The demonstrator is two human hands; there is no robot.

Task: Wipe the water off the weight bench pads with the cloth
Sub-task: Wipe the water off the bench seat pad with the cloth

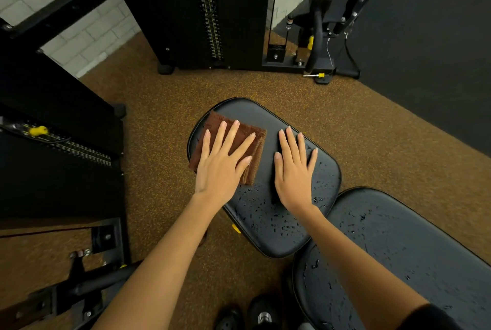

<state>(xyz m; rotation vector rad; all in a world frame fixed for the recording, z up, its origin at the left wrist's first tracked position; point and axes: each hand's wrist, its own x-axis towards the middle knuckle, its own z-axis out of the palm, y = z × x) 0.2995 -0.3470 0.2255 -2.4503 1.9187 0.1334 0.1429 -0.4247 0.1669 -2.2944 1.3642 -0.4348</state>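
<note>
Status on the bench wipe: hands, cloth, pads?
Left hand flat on brown cloth, far end of seat pad. Right hand flat on bare pad beside it. Droplets on near seat pad and back pad. Nothing blocking.

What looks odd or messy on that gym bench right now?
Water droplets speckle the near part of the seat pad and cover the back pad. The left hand presses a folded brown cloth flat on the seat pad's far end, which looks dry; the right hand rests bare beside it.
</note>
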